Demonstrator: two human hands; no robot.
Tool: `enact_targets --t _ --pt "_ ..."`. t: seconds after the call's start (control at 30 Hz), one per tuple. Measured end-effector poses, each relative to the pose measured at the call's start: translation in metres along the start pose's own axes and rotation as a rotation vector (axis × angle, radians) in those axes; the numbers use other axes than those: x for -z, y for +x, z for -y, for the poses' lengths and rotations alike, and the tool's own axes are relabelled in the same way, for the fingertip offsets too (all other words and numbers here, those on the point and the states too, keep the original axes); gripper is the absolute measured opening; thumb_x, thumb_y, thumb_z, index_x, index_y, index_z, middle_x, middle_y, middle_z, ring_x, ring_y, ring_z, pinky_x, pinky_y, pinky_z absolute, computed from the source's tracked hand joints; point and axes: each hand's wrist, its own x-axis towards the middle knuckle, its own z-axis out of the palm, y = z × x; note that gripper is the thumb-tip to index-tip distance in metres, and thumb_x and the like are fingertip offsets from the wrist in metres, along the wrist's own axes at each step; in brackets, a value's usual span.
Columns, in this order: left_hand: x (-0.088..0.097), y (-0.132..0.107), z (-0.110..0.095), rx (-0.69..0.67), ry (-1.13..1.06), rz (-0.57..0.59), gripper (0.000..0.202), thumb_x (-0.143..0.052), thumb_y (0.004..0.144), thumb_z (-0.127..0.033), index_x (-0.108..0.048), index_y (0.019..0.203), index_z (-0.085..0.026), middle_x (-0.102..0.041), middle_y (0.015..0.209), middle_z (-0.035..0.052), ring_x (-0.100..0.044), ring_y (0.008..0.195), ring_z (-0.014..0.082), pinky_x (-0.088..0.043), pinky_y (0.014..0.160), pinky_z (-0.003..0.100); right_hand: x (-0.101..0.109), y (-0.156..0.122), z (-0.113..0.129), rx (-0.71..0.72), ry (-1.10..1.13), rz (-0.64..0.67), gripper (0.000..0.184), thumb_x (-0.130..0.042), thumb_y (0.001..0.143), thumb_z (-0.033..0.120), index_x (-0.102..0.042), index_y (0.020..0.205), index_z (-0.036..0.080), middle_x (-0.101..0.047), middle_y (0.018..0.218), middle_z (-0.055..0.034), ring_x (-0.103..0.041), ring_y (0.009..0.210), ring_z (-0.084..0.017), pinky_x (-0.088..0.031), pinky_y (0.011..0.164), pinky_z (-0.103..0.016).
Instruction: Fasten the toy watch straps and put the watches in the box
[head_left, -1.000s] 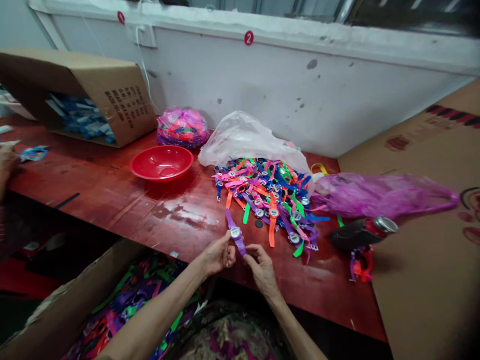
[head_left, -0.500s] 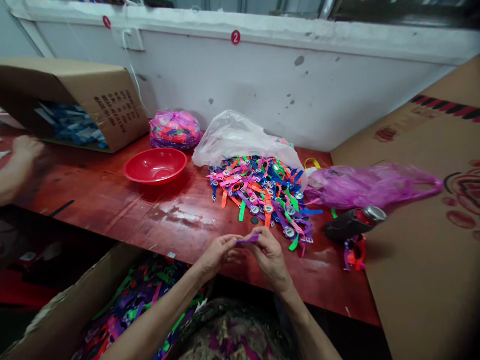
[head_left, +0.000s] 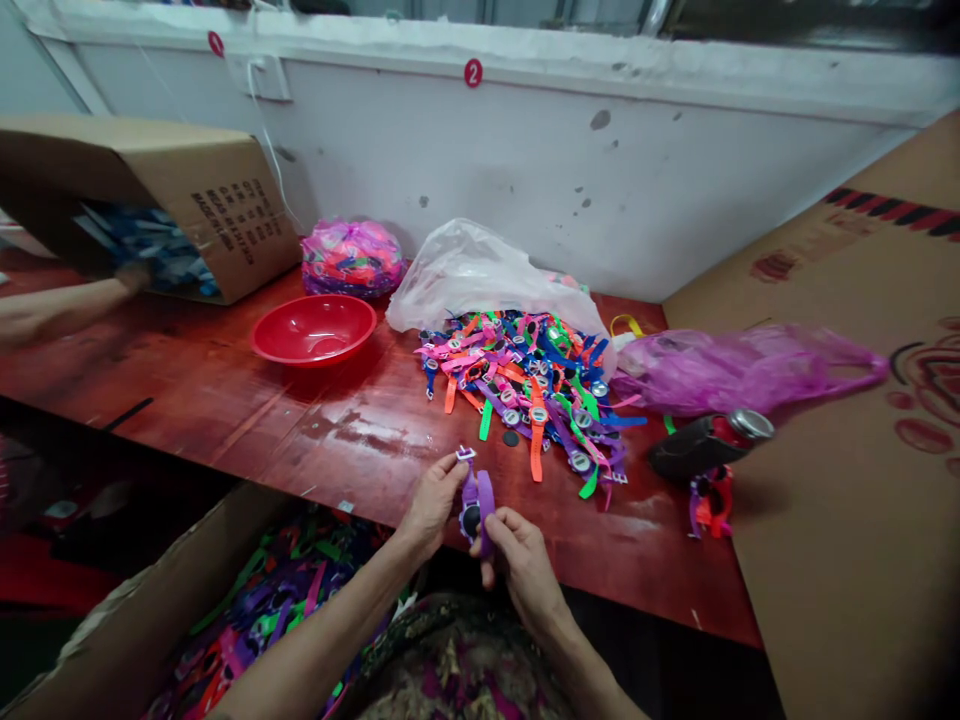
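Both my hands pinch one purple toy watch (head_left: 475, 494) near the front edge of the red-brown table (head_left: 225, 400). My left hand (head_left: 435, 503) grips its left side, close to the white buckle that sticks up. My right hand (head_left: 520, 558) holds the strap from below, fingers curled round it. The watch is folded so both strap ends point upward. A heap of colourful toy watches (head_left: 529, 392) lies just beyond my hands, spilling from a clear plastic bag (head_left: 484, 275).
A red bowl (head_left: 313, 329) sits left of the heap. Behind it are a pink bag of watches (head_left: 351, 256) and a tipped cardboard box (head_left: 180, 190). Another person's arm (head_left: 52, 310) reaches toward that box. A can (head_left: 709, 446), purple bag (head_left: 742, 368), cardboard sheet (head_left: 847, 480) and a box of watches (head_left: 247, 620) surround me.
I turned the purple watch from flat between my hands to folded upright, and my hands dropped slightly nearer. The other person's hand moved from the table's left edge into the cardboard box.
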Motion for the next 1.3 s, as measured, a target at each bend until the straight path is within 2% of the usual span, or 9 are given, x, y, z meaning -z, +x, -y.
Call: enact_targets --t 0.13,0.3,0.5,0.63,0.73,0.83,0.97,1.17,1.3 --pt "0.008 0.002 0.002 -0.085 0.181 -0.016 0.039 -0.057 0.070 -0.046 -0.054 0.093 -0.015 -0.046 0.055 -0.0067 -0.040 0.043 0.0035 -0.032 0.043 0.015 0.001 0.004 0.010 -0.135 0.120 0.090 0.034 -0.060 0.072 0.046 -0.046 0.077 0.016 -0.058 0.054 0.0017 -0.041 0.028 -0.005 -0.023 0.027 -0.014" --pt "0.016 0.002 0.004 -0.181 0.409 0.062 0.033 -0.049 0.075 -0.042 -0.056 0.088 -0.013 -0.045 0.055 -0.0055 -0.038 0.047 0.0046 -0.032 0.047 0.016 0.005 0.008 0.011 -0.156 0.074 0.148 0.034 -0.059 0.074 0.045 -0.046 0.078 0.014 -0.060 0.051 0.0000 -0.035 0.025 -0.002 -0.016 0.026 -0.011" --pt "0.019 -0.001 0.003 -0.285 0.616 0.169 0.024 -0.042 0.080 -0.031 -0.057 0.079 -0.013 -0.049 0.061 -0.0028 -0.042 0.055 0.0061 -0.032 0.053 0.016 0.006 0.009 0.009 -0.120 -0.084 0.064 0.036 -0.058 0.072 0.048 -0.048 0.075 0.013 -0.058 0.048 0.0012 -0.031 0.026 0.000 -0.015 0.027 -0.012" --pt "0.022 -0.009 0.005 -0.403 0.779 0.138 0.025 -0.042 0.082 -0.030 -0.058 0.072 -0.014 -0.051 0.060 -0.0014 -0.044 0.055 0.0073 -0.032 0.055 0.017 0.007 0.010 0.010 -0.073 -0.180 -0.012 0.033 -0.055 0.071 0.047 -0.045 0.070 0.015 -0.056 0.046 0.0036 -0.031 0.026 -0.001 -0.016 0.028 -0.012" --pt "0.022 -0.013 0.006 -0.422 0.736 0.117 0.027 -0.041 0.083 -0.033 -0.060 0.079 -0.015 -0.051 0.060 -0.0012 -0.044 0.055 0.0080 -0.033 0.054 0.017 0.007 0.012 0.009 -0.086 -0.274 -0.014 0.031 -0.053 0.071 0.045 -0.045 0.068 0.016 -0.055 0.045 0.0039 -0.034 0.027 -0.002 -0.018 0.029 -0.013" --pt "0.021 -0.013 0.007 -0.357 0.653 0.158 0.027 -0.041 0.083 -0.034 -0.060 0.084 -0.014 -0.051 0.063 -0.0013 -0.044 0.055 0.0077 -0.034 0.053 0.016 0.007 0.013 0.004 -0.112 -0.300 -0.003 0.032 -0.052 0.071 0.047 -0.043 0.067 0.016 -0.056 0.046 0.0038 -0.036 0.026 -0.003 -0.019 0.028 -0.013" --pt "0.018 -0.010 0.012 -0.256 0.561 0.221 0.026 -0.042 0.082 -0.036 -0.057 0.083 -0.014 -0.047 0.061 -0.0028 -0.042 0.052 0.0061 -0.034 0.050 0.016 0.008 0.012 -0.002 -0.088 -0.242 0.010 0.033 -0.052 0.070 0.048 -0.042 0.068 0.017 -0.056 0.046 0.0042 -0.034 0.025 -0.002 -0.017 0.027 -0.013" --pt "0.017 -0.008 0.017 -0.246 0.466 0.213 0.027 -0.044 0.082 -0.039 -0.054 0.079 -0.014 -0.045 0.058 -0.0043 -0.039 0.050 0.0049 -0.032 0.050 0.016 0.011 0.009 0.002 -0.060 -0.214 -0.007 0.034 -0.053 0.070 0.049 -0.044 0.070 0.016 -0.054 0.045 0.0043 -0.030 0.025 -0.002 -0.015 0.027 -0.014" --pt "0.016 -0.009 0.015 -0.240 0.441 0.196 0.026 -0.046 0.081 -0.039 -0.053 0.078 -0.014 -0.050 0.061 -0.0028 -0.044 0.052 0.0060 -0.036 0.052 0.016 0.013 0.007 0.006 -0.038 -0.210 -0.017 0.035 -0.054 0.071 0.049 -0.045 0.071 0.016 -0.053 0.045 0.0050 -0.029 0.026 -0.001 -0.015 0.028 -0.014"
